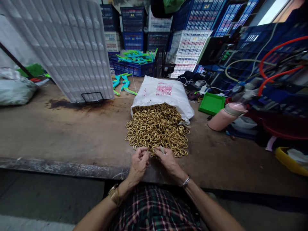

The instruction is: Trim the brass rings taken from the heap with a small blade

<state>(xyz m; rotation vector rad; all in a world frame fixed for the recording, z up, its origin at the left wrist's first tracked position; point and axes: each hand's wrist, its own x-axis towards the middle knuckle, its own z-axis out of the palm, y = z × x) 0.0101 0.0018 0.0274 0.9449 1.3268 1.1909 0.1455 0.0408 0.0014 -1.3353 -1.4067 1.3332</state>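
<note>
Straight to the lettering, and it's red: the white sack (150, 93) lies on the bench (72, 134) with a square, code-like block (164, 89) printed on it, plus smaller characters around that, all too blurred to read. Behind, a dark blue crate (133, 21) carries a small yellow label (132, 14), and the big blue crate (192, 12) to its right shows yellow markings; neither can be made out from here.

Now down to the hands! Brass-coloured rings (156, 128) pour from the sack's open mouth in a heap that reaches towards the bench's near edge, and both hands meet right at its front. The right hand (168, 160), bracelet (186, 181) at the wrist, pinches a small pale piece (162, 149) between thumb and finger, one end poking up. The left hand (139, 163), with a gold-toned watch (113, 191), sits just beside it, fingers curled and thumb close to the fingertips; whether a ring is caught between them, I cannot tell
</note>
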